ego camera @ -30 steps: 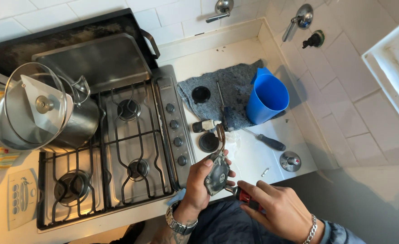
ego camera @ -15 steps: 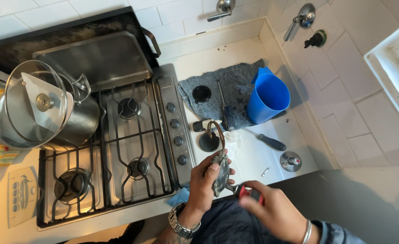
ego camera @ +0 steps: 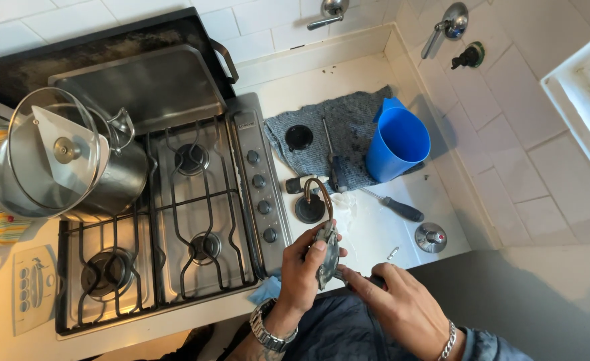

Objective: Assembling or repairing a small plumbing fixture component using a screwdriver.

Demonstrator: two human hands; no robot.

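Observation:
My left hand (ego camera: 306, 271) grips a grey metal part (ego camera: 328, 246) with a curved brown tube (ego camera: 316, 189) rising from its top, held just off the counter's front edge. My right hand (ego camera: 402, 309) holds a dark-handled tool (ego camera: 365, 281) whose tip meets the lower side of the metal part. A watch sits on my left wrist and a chain bracelet on my right. Beyond the part lies a round black burner cap (ego camera: 310, 208) on the white counter (ego camera: 382, 230).
A gas stove (ego camera: 175, 220) fills the left, with a lidded steel pot (ego camera: 61, 164) and a flat griddle (ego camera: 141, 80) behind. A grey cloth (ego camera: 355, 124) carries another burner cap (ego camera: 299, 137) and a screwdriver (ego camera: 331, 157). A blue jug (ego camera: 397, 142), a second screwdriver (ego camera: 394, 206) and a round knob (ego camera: 431, 237) lie to the right.
My right hand has closed in on the metal part, and its tool now touches the part's lower side. My left hand shifted the part slightly.

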